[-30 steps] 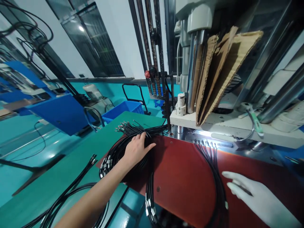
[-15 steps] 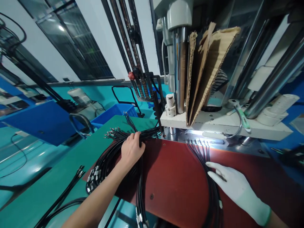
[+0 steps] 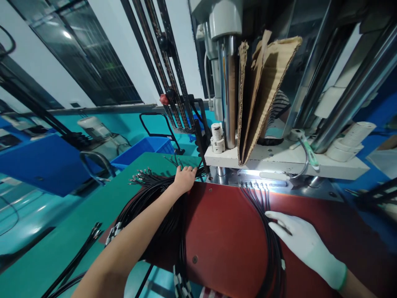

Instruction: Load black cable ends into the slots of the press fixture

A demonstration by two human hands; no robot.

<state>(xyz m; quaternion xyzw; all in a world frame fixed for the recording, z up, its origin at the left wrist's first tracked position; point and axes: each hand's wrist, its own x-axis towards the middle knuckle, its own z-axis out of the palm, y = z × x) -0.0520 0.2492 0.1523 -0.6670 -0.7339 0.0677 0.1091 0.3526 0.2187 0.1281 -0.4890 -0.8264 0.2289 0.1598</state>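
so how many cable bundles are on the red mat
2. One bundle lies at the mat's left edge under the left hand; the other runs from the machine down past the gloved right hand. More may be hidden.

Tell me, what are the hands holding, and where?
The left hand grips the black cable bundle near its far end. The gloved right hand only presses other cables.

1. A dark window (image 3: 93, 62) fills the white wall (image 3: 136, 54) at upper left.
2. Below the window lies a glossy teal floor (image 3: 21, 219).
3. A blue crate (image 3: 145, 148) stands below the window, right of a blue cabinet (image 3: 40, 165).
4. A ceiling light reflects in the window's glass.
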